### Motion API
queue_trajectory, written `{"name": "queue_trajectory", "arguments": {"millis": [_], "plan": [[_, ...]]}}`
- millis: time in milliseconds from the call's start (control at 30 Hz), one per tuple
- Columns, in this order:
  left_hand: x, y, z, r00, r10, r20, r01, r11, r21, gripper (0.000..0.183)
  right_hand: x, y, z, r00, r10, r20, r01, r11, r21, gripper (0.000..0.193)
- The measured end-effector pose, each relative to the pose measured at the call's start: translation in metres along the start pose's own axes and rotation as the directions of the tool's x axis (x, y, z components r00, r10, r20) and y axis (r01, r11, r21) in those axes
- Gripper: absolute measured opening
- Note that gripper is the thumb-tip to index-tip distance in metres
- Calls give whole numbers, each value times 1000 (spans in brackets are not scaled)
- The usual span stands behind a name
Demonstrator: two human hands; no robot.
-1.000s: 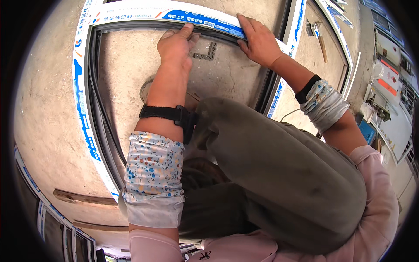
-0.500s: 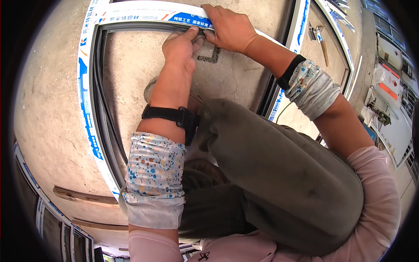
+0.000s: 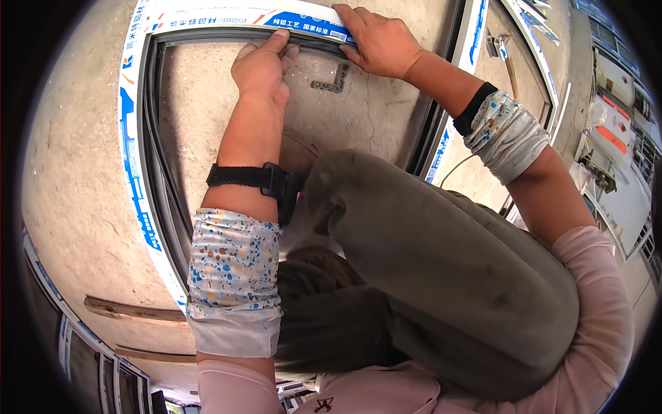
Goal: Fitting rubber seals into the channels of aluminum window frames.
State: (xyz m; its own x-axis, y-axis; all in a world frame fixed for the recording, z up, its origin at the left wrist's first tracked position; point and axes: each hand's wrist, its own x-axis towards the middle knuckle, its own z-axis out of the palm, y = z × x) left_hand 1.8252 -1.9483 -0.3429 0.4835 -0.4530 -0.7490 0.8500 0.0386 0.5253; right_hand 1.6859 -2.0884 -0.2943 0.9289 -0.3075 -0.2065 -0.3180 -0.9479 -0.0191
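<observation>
A window frame (image 3: 193,21) with white, blue-printed protective film lies in front of me. Black rubber sealing strip (image 3: 207,34) runs along the inner edge of its far bar, and loose dark strands hang beside the left bar. My left hand (image 3: 262,72) is closed at that inner edge, thumb on top and the other fingers bent below, partly hidden. To its right, my right hand (image 3: 383,45) grips the far bar, fingers over the outer side and thumb at the inner edge.
On the concrete inside the frame lies a dark L-shaped metal bracket (image 3: 334,81). A hammer (image 3: 509,65) rests to the right within another frame (image 3: 545,76). Wooden strips (image 3: 134,308) lie at the lower left. My bent knee (image 3: 358,179) rises over the frame's opening.
My left hand has moved left along the far bar's inner edge. My right hand has shifted slightly right along the bar, widening the gap between the hands.
</observation>
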Motion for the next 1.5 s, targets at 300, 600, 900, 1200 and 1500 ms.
{"name": "queue_trajectory", "arguments": {"millis": [300, 600, 900, 1200, 1500], "plan": [[3, -4, -3, 999, -16, 42, 17, 1000, -17, 16, 41, -31, -25, 991, 26, 129, -56, 970, 236, 59], [3, 7, -8, 994, -76, 79, 90, 979, -183, 31, 48, -46, -35, 997, -37, -68, 55, 957, 285, 52], [6, 9, -14, 985, -126, 119, 143, 978, -152, 40, 62, -48, -10, 964, -86, -250, 123, 983, 136, 52], [3, 13, -8, 983, -146, 115, 163, 973, -162, 35, 73, -51, -9, 967, -92, -240, 124, 984, 124, 50], [-3, 21, -10, 974, -146, 176, 179, 966, -189, 33, 104, -71, -26, 999, -36, 39, 27, 977, 211, 47]]}}
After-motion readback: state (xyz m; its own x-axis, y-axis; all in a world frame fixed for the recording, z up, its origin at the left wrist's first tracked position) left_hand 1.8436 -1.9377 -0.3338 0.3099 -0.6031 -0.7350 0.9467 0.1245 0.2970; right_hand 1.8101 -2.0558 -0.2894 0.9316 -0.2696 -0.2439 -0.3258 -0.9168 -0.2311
